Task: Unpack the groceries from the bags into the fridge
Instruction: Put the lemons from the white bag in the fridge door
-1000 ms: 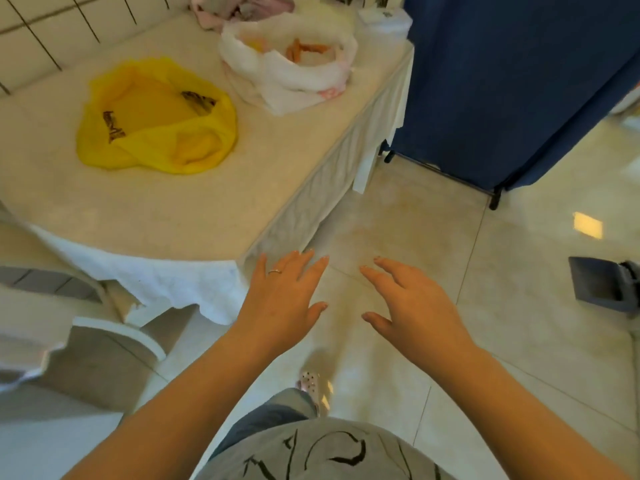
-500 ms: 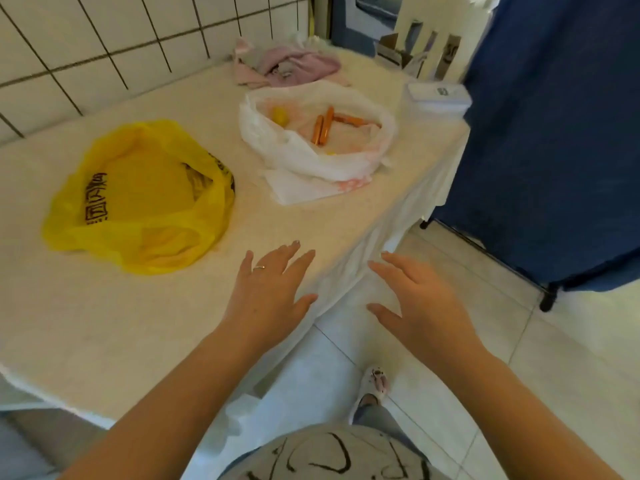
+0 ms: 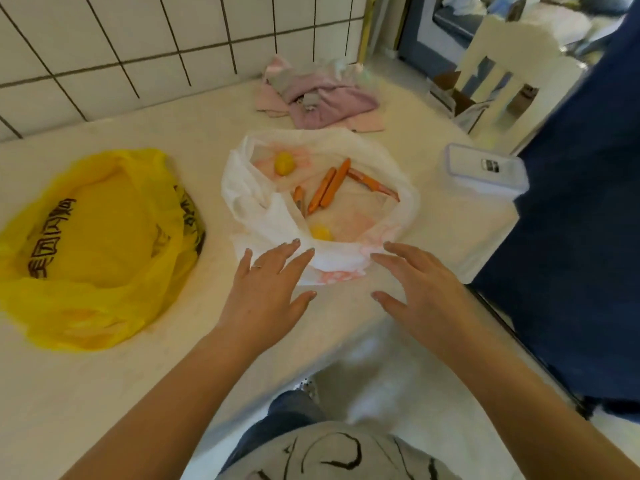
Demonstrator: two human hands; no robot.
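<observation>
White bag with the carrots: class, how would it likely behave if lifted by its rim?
The white bag looks thin and crumpled, so it would probably sag. The carrots and the round yellow pieces lie loose and would likely slide together.

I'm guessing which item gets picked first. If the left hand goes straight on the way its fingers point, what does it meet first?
Probably the near rim of the white bag; the left hand has its fingertips at that edge. Just beyond lies a yellow fruit. Height above the bag is unclear.

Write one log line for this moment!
left hand: open | right hand: open | both at white bag | inside: carrots
</observation>
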